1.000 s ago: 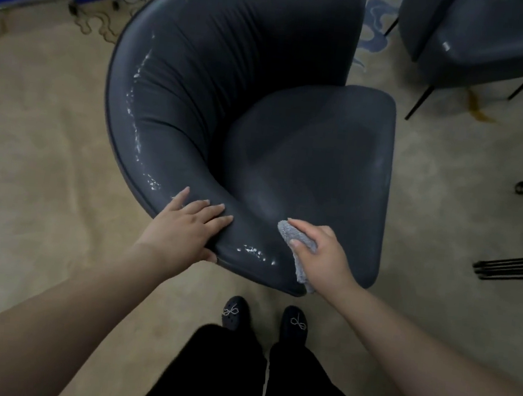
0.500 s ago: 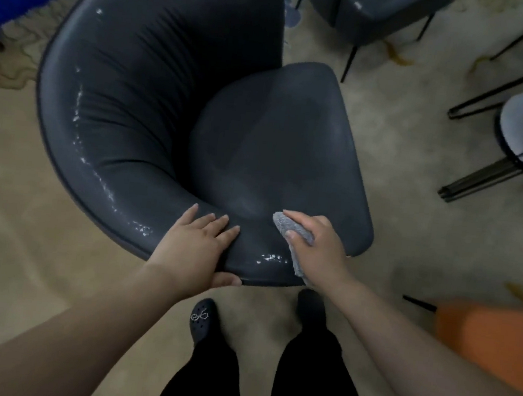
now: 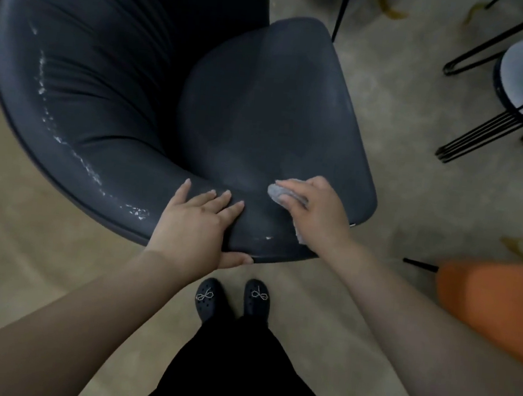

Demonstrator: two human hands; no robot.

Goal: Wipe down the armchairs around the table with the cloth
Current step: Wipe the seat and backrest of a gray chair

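Note:
A dark grey leather armchair (image 3: 120,86) with a curved back and worn white flecks along its rim fills the upper left. My left hand (image 3: 196,223) lies on the near arm rim, fingers straight on top and thumb along the outer edge. My right hand (image 3: 316,213) holds a small grey cloth (image 3: 278,193) and presses it onto the near corner of the seat cushion. Part of the cloth shows past my fingertips and part below my wrist.
Black wire legs of a small white-topped side table (image 3: 487,124) stand at the right. An orange seat (image 3: 494,306) juts in at the lower right. A thin black chair leg (image 3: 338,19) is at the top. My black shoes (image 3: 233,298) stand on beige carpet just before the armchair.
The view has swung left to right, so the armchair now sits further left and closer. My right hand has slid the cloth from the arm rim onto the seat corner. My left hand stays on the rim.

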